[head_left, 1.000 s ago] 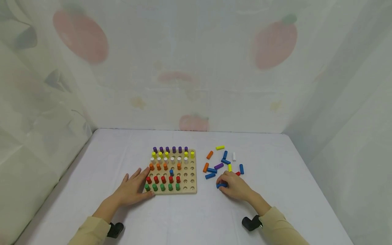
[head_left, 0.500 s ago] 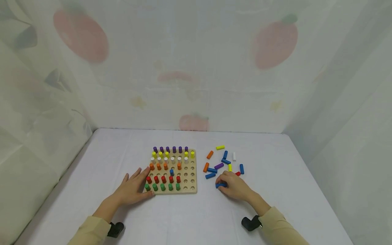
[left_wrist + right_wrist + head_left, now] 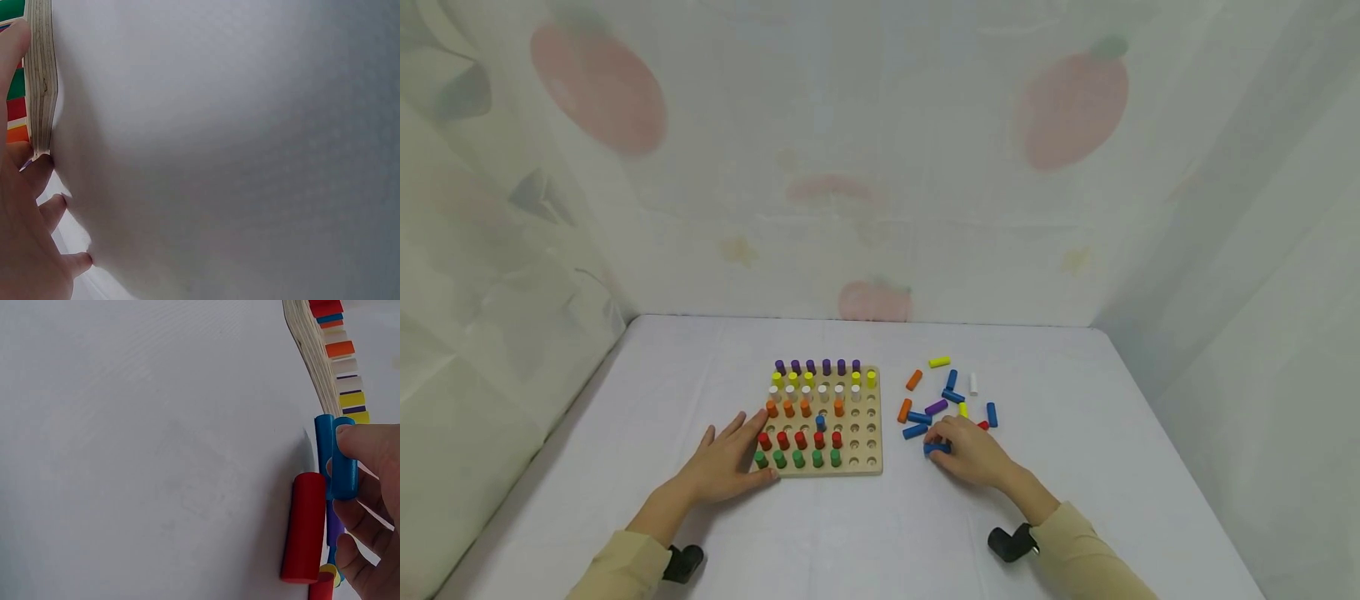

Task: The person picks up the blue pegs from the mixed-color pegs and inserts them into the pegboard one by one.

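A wooden peg board (image 3: 859,465) lies on the white table, with rows of purple, yellow, white, orange, red and green pegs and one blue peg (image 3: 821,422) standing in it. My left hand (image 3: 730,458) rests flat with straight fingers against the board's left front corner (image 3: 41,81). My right hand (image 3: 970,450) pinches a blue peg (image 3: 937,448) (image 3: 344,464) between thumb and fingers, just off the table right of the board. A red peg (image 3: 304,526) and another blue peg (image 3: 324,439) lie beside it.
Loose pegs lie scattered right of the board: orange (image 3: 913,380), yellow (image 3: 939,362), white (image 3: 973,383), purple (image 3: 936,407) and several blue ones (image 3: 915,431). Curtain walls close in the table's back and sides.
My right hand has shifted slightly left and away with the blue peg in its fingers. The left hand and the board have stayed still.
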Action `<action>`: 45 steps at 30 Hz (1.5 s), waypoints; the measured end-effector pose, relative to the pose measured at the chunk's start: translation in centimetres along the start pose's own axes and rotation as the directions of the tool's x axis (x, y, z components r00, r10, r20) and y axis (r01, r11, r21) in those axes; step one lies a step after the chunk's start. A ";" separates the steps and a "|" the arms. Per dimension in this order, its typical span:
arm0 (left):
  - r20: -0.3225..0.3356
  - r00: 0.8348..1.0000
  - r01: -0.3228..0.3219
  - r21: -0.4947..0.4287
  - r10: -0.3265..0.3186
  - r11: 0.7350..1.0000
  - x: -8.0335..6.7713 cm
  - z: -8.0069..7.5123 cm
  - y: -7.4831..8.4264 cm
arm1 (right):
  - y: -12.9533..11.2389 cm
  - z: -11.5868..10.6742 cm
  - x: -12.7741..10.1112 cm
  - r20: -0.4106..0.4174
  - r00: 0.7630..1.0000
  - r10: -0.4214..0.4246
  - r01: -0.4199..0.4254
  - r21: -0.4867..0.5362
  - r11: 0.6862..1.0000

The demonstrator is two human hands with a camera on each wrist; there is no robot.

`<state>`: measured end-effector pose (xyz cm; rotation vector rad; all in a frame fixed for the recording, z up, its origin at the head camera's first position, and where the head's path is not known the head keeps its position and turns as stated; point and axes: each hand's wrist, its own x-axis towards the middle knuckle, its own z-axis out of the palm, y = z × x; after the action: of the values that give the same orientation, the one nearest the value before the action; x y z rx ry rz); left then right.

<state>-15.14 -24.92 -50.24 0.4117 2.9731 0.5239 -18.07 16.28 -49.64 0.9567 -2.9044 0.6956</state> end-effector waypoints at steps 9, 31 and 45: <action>-0.003 1.000 -0.006 -0.001 0.006 1.000 0.0 0.0 0.1 | -0.9 -0.4 0.7 0.017 0.999 0.028 -0.029 0.057 0.998; 0.008 1.000 0.003 -0.018 -0.003 1.000 -0.1 -0.4 0.4 | -2.8 -0.7 3.3 -0.018 0.999 -0.030 0.032 0.132 0.991; 0.000 1.000 -0.001 -0.004 0.001 1.000 0.0 -0.2 0.1 | -3.9 -0.8 5.2 -0.069 0.998 -0.005 0.017 0.174 0.985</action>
<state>-15.12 -24.92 -50.02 0.4133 2.9714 0.5295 -20.20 10.92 -46.63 0.9421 -2.8141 0.9756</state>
